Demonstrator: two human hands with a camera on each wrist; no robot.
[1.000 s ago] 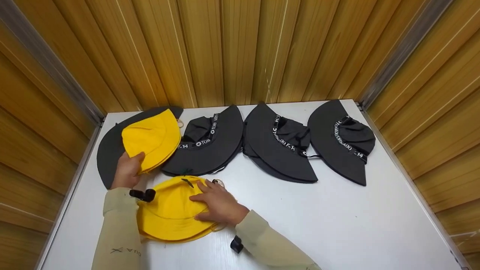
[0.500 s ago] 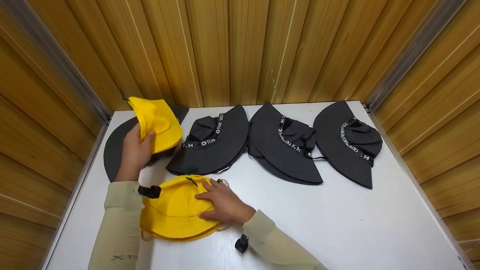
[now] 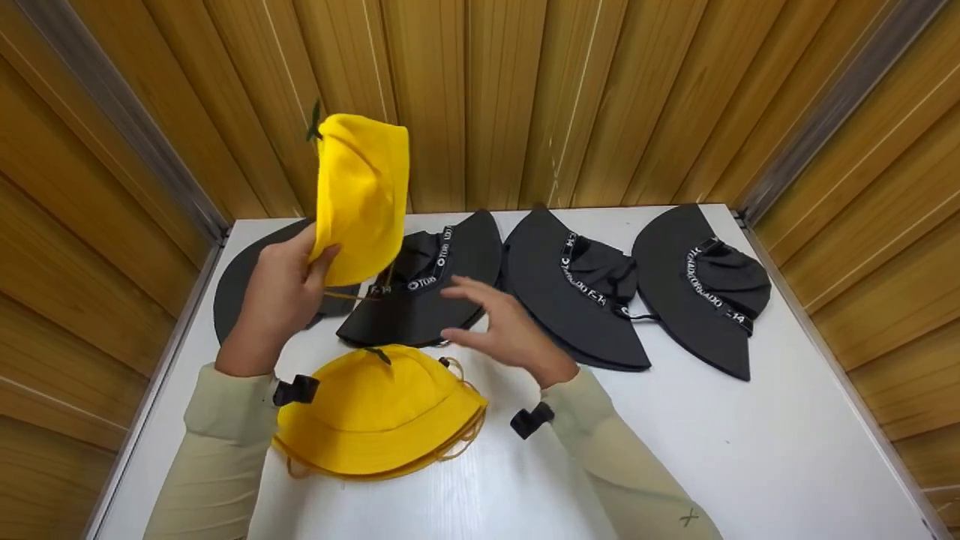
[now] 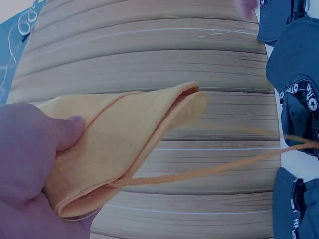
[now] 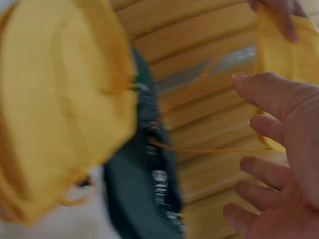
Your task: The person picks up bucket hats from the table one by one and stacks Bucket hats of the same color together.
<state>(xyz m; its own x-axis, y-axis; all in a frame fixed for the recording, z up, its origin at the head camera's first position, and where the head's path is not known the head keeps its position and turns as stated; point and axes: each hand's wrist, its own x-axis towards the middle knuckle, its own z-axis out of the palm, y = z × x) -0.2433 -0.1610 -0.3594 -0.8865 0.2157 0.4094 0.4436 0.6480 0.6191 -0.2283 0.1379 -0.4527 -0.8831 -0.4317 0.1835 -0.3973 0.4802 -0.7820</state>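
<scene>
My left hand (image 3: pixel 281 285) grips a folded yellow bucket hat (image 3: pixel 364 195) by its side, thumb across the cloth, and holds it up above the dark hats. A green leaf tab stands at the hat's upper left. An orange cord (image 4: pixel 214 172) hangs from its brim in the left wrist view. My right hand (image 3: pixel 506 322) is in the air with fingers spread, holding nothing. Below it and to the left, a second yellow bucket hat (image 3: pixel 375 397) lies folded on the white table, apart from both hands; its cord loops out at the right end.
Several dark bucket hats with lettered bands line the back of the table: one (image 3: pixel 247 277) at far left behind my left hand, then others (image 3: pixel 465 285), (image 3: pixel 600 300) and a rightmost hat (image 3: pixel 697 292). Wood-patterned panels (image 3: pixel 495 97) enclose the white table (image 3: pixel 787 465) on three sides.
My left hand has lifted the yellow hat up and to the right, off the far-left dark hat. My right hand has left the lower yellow hat and risen to the right.
</scene>
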